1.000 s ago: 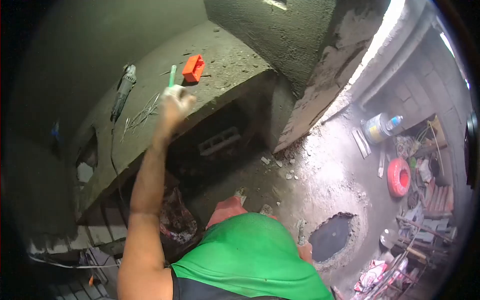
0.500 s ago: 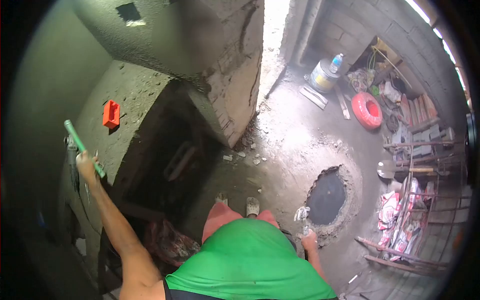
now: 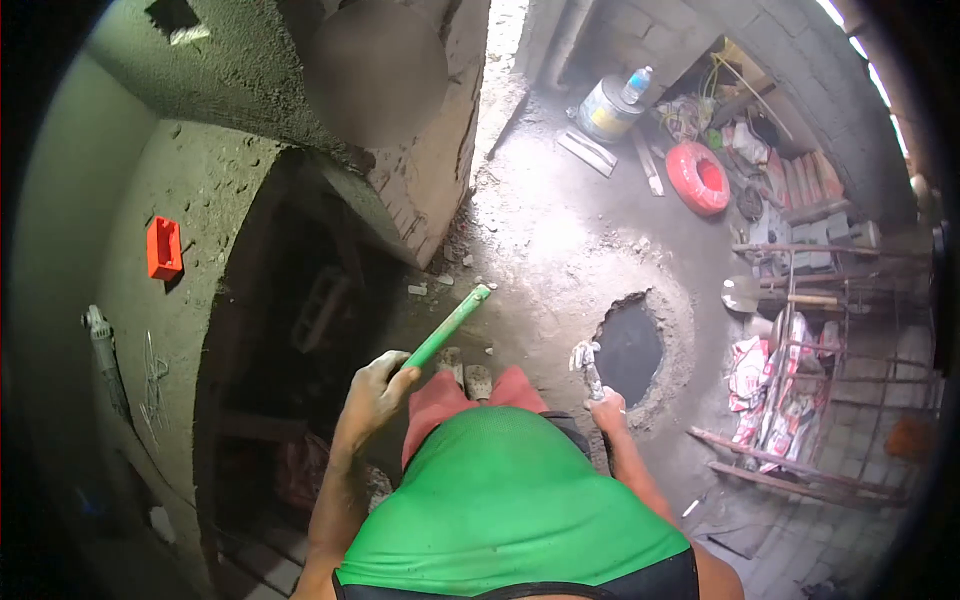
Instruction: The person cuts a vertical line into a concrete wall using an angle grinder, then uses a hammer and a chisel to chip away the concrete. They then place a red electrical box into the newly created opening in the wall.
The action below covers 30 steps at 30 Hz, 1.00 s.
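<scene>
A length of green pipe [image 3: 448, 325] slants up and to the right from my left hand [image 3: 382, 385], whose fingers are wrapped round its lower end. The pipe stands out over the floor in front of my feet. On the right, my right hand [image 3: 606, 408] is closed on the handle of a short, dust-whitened hammer [image 3: 586, 362], its head pointing up and away from me. It is beside the round hole [image 3: 632, 352] in the floor. An orange electrical box [image 3: 164, 248] sits on the rough ledge at left, with an angle grinder [image 3: 103, 345] nearer me.
A dark recess [image 3: 290, 330] drops below the ledge. Rubble lies by the wall corner. At right are a bucket [image 3: 607, 112] with a bottle [image 3: 636, 85] on it, a red coil [image 3: 697, 178], a shovel [image 3: 742, 294] and a rebar frame [image 3: 800, 468].
My left hand has brought the green pipe from above the ledge at far left to in front of my body. The right hand still holds the hammer, and the view has shifted.
</scene>
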{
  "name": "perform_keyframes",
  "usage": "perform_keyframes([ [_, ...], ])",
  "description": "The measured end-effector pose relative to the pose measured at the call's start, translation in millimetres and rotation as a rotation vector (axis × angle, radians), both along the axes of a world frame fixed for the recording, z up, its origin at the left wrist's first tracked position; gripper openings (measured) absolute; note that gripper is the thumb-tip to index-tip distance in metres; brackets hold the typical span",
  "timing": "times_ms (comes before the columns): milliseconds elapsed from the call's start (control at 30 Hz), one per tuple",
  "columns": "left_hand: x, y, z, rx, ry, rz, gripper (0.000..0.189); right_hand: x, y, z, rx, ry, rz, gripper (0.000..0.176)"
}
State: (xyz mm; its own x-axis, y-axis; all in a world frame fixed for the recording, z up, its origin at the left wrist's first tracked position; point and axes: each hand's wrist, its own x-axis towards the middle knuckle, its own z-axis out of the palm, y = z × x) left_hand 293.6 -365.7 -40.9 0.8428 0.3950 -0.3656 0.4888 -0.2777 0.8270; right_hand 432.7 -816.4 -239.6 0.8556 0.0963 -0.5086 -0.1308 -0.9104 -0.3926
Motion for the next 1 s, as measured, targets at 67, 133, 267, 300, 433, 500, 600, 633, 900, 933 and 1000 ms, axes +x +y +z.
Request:
perform_keyframes([
  [67,10,-1,-21,0.023,0.031,0.005,0.030,20,17,14,0.030,-0.018,0.037,0.030],
  [133,22,1,-31,0.095,-0.075,-0.004,0.031,42,38,34,0.149,-0.041,-0.026,0.029],
  [267,65,10,-6,0.158,-0.126,0.039,0.029,88,55,36,0.153,-0.191,0.053,0.031],
  [300,76,16,-9,0.210,-0.157,0.061,0.028,105,52,22,0.118,-0.212,0.043,0.034],
  [433,115,20,23,0.307,-0.152,0.312,0.024,195,27,-23,0.117,-0.168,0.156,0.039],
  [500,125,10,40,0.183,-0.039,0.510,0.023,234,9,-45,0.141,-0.158,0.229,0.041],
  [600,132,-13,45,0.000,-0.023,0.702,0.024,287,-5,-49,0.118,-0.062,0.254,0.048],
  [633,133,-21,38,0.004,-0.005,0.727,0.024,301,-10,-49,0.076,-0.077,0.284,0.049],
  [900,167,-91,-28,0.090,0.198,0.606,0.028,367,-22,-65,0.182,-0.001,0.254,0.049],
  [933,178,-96,-24,0.117,0.158,0.570,0.028,370,-18,-66,0.215,0.019,0.239,0.050],
  [1000,199,-93,1,0.166,0.130,0.579,0.028,369,-5,-70,0.245,0.039,0.207,0.048],
])
